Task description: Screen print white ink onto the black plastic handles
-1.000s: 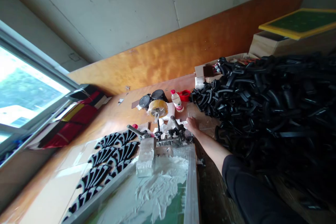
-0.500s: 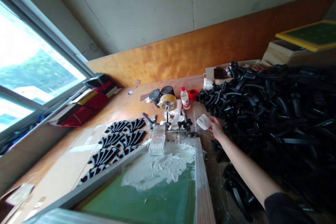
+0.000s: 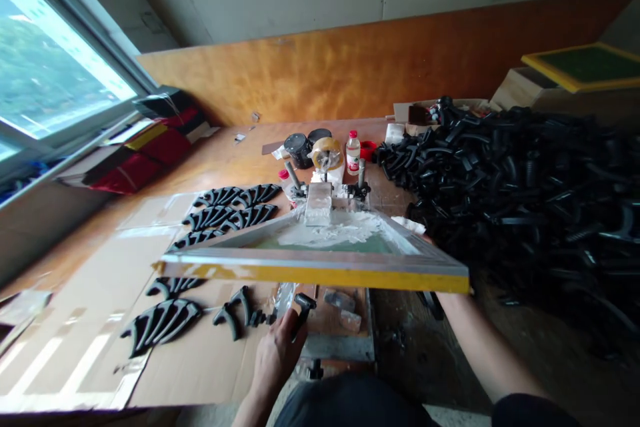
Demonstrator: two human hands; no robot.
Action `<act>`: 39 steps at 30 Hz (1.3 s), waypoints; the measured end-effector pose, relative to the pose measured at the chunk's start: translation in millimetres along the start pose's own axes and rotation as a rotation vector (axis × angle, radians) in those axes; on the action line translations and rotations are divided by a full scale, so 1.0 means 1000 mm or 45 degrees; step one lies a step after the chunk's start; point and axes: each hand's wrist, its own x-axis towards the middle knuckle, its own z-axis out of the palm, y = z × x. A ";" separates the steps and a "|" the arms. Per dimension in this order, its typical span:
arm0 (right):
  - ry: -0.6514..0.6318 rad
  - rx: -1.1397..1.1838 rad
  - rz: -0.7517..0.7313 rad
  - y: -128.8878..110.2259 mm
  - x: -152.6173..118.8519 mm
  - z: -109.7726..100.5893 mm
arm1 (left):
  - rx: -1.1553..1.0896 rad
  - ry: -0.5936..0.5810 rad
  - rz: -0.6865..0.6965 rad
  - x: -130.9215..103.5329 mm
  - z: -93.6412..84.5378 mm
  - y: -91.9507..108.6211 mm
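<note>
My left hand (image 3: 281, 350) is closed around a black curved plastic handle (image 3: 304, 303), low in front of me beside the metal base. My right forearm (image 3: 475, 340) reaches beyond the right side of a screen-printing frame (image 3: 320, 273), which hides most of that hand. A white cloth (image 3: 409, 223) shows at its fingertips. The frame's near edge is raised above the base, and whitish paste (image 3: 330, 230) lies on its green mesh. A metal clamp block (image 3: 319, 203) grips its far end.
Rows of black handles (image 3: 230, 217) lie on cardboard (image 3: 100, 320) to the left. A big heap of black handles (image 3: 525, 193) fills the right. Behind the frame stand a bottle with a red cap (image 3: 353, 153), a tape roll (image 3: 327, 153) and dark tubs (image 3: 298, 149).
My left hand has come into view with a black handle. The right hand has drawn back with the cloth, behind the frame's side. The frame now appears more edge-on, and the view has shifted.
</note>
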 end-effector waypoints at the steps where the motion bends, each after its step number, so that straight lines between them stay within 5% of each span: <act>1: 0.005 0.009 -0.006 0.002 -0.013 0.001 | 0.004 0.008 0.023 -0.003 -0.001 -0.002; 8: 0.086 -0.097 0.079 0.022 -0.082 0.035 | 0.002 -0.022 0.085 -0.027 -0.003 -0.011; 13: -0.085 -0.728 -0.063 0.049 -0.115 0.075 | -0.013 -0.071 0.115 -0.034 -0.002 -0.013; 16: -0.341 -1.170 -0.279 0.073 -0.132 0.103 | -0.052 -0.084 0.100 -0.035 0.000 -0.016; 21: -0.976 -1.485 -0.620 0.123 -0.148 0.142 | -0.086 -0.106 0.120 -0.032 0.002 -0.021; 25: -1.212 -1.674 -0.743 0.152 -0.152 0.136 | -0.097 -0.116 0.118 -0.031 0.003 -0.023; 30: -1.275 -1.715 -0.714 0.147 -0.162 0.109 | -0.099 -0.121 0.099 -0.030 0.005 -0.023; 39: -1.261 -1.678 -0.625 0.142 -0.156 0.133 | -0.099 -0.197 0.047 -0.028 0.000 -0.021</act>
